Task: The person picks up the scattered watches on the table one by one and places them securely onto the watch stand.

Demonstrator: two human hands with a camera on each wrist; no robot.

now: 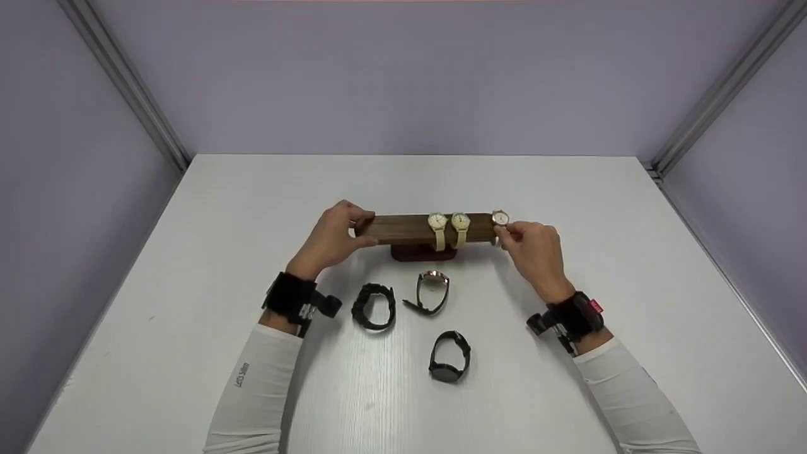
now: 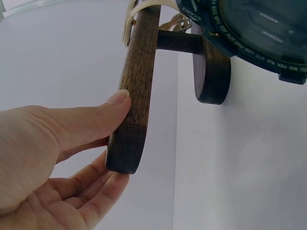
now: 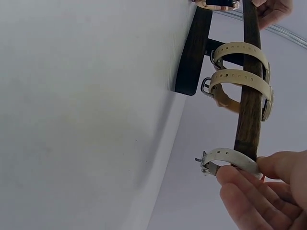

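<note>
A dark wooden watch stand (image 1: 403,228) sits mid-table on a round base (image 1: 423,253). Two cream-strapped watches (image 1: 437,222) (image 1: 460,221) hang on its bar. My left hand (image 1: 364,228) grips the bar's left end; in the left wrist view the thumb lies on the bar (image 2: 136,96) with the fingers under its tip. My right hand (image 1: 504,234) pinches a third pale-strapped watch (image 1: 500,218) at the bar's right end. In the right wrist view its strap (image 3: 230,158) loops round the bar (image 3: 249,105), held by my fingertips (image 3: 240,179).
Three dark watches lie on the white table in front of the stand: one at the left (image 1: 374,306), one with a rose-gold rim (image 1: 432,291), one nearest me (image 1: 449,356). Purple walls enclose the table on three sides.
</note>
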